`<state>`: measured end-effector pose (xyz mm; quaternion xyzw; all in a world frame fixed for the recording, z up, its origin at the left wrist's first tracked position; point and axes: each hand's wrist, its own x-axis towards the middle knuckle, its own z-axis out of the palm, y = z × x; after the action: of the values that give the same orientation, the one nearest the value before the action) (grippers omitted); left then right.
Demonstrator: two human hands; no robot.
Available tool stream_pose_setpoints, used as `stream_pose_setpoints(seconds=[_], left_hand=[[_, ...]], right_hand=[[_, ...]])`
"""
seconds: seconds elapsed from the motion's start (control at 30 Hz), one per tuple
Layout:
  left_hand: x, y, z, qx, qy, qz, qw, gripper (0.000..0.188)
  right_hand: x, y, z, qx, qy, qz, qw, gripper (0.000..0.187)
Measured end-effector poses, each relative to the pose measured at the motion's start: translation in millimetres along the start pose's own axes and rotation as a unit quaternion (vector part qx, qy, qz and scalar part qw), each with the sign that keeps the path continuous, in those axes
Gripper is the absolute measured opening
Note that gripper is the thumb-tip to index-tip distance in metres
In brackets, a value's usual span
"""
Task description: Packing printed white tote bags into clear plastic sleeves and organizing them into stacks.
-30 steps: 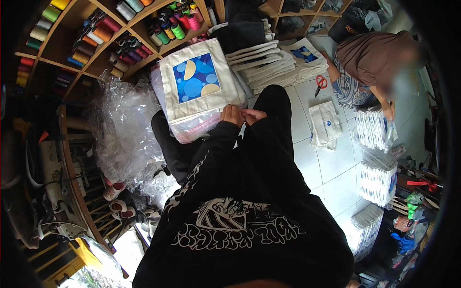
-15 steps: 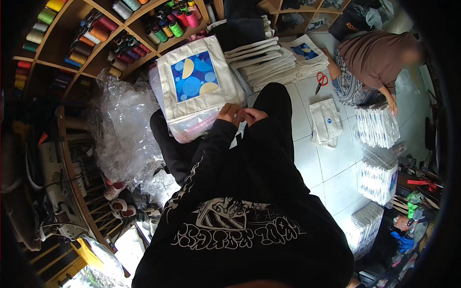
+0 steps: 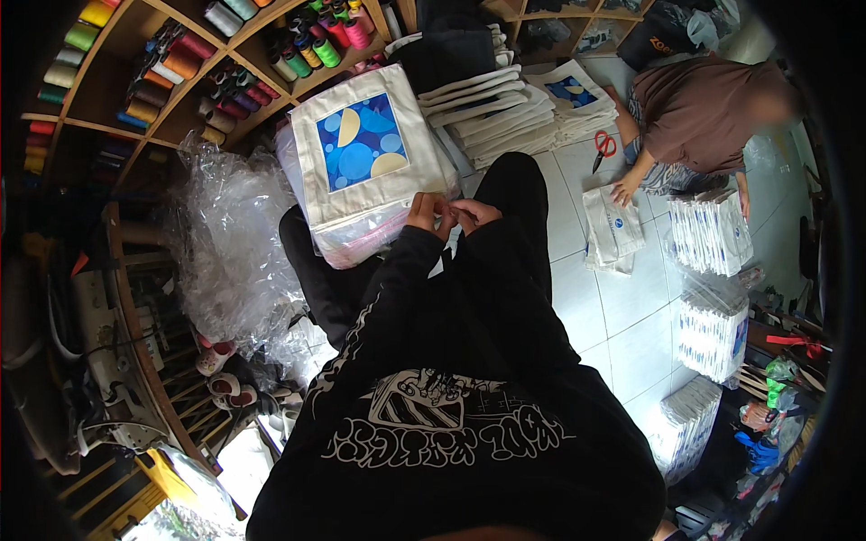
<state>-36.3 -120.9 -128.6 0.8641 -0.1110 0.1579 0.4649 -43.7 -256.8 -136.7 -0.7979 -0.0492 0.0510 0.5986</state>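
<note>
A white tote bag (image 3: 361, 149) with a blue square print of circles lies on top of a stack in clear plastic, just beyond my knees. My left hand (image 3: 429, 213) and my right hand (image 3: 473, 215) meet at the bag's near right corner, fingers curled and pinched against each other. Whatever sits between the fingertips is too small to see. My black sleeves and black trousers hide both wrists and the lower part of the stack.
Crumpled clear plastic (image 3: 230, 248) is heaped to my left below shelves of thread cones (image 3: 189, 63). Folded white bags (image 3: 505, 113) are stacked ahead. A seated co-worker (image 3: 704, 113) presses a flat bag (image 3: 613, 230) on the tiled floor, with red scissors (image 3: 603, 146) and bundled stacks (image 3: 713, 234) nearby.
My hands stay pinched together at the bag's corner, barely shifting. The co-worker's hand has moved onto the flat white bag on the floor.
</note>
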Motion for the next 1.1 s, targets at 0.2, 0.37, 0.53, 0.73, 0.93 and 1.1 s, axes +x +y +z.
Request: stream_pose_setpoints(seconds=[0.2, 0.37, 0.53, 0.73, 0.93, 1.1], left_hand=[[3.7, 1.3, -7.4, -0.031, -0.038, 0.011, 0.999, 0.016], [3.6, 0.6, -7.4, -0.019, -0.052, 0.013, 0.998, 0.017], [2.8, 0.8, -7.4, -0.024, -0.048, 0.027, 0.998, 0.017], [0.5, 1.9, -2.8, -0.025, -0.036, 0.024, 0.999, 0.017], [-2.7, -0.6, -0.3, -0.022, -0.022, 0.022, 0.999, 0.017], [-3.5, 2.4, -1.8, -0.018, -0.027, 0.029, 0.999, 0.016]], right_hand=[[1.3, 5.4, 3.5, 0.033, 0.014, -0.024, 0.999, 0.017], [0.3, 2.8, 3.2, 0.026, 0.012, -0.016, 0.999, 0.017], [1.4, 2.6, 2.8, 0.009, 0.005, -0.020, 1.000, 0.018], [2.8, 14.1, 3.6, 0.001, 0.006, -0.027, 1.000, 0.019], [2.5, 14.9, 4.9, 0.011, 0.006, -0.019, 1.000, 0.020], [2.8, 19.4, 5.4, 0.003, 0.014, -0.021, 1.000, 0.018]])
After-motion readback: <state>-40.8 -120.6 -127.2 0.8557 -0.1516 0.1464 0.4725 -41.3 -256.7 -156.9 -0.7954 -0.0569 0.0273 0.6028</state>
